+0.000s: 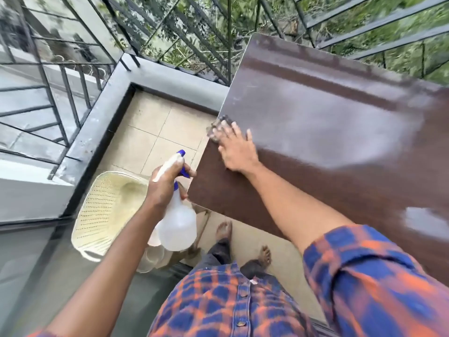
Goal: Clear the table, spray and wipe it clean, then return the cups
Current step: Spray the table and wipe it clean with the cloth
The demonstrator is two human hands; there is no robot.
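My right fingers [228, 135] flat, pressing cloth [219, 126] at 9 o'clock edge of surface [315, 113]; left fingers [188, 173] curled round spray bottle [178, 226]. Risk: overshoot drops cloth.

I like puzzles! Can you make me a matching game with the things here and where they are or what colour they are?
Things:
1 spray bottle
2 cloth
3 basket
4 table

Matches:
A cream, with little holes
B brown
C held in the left hand
D under the right hand

Pairs: 1-C, 2-D, 3-A, 4-B
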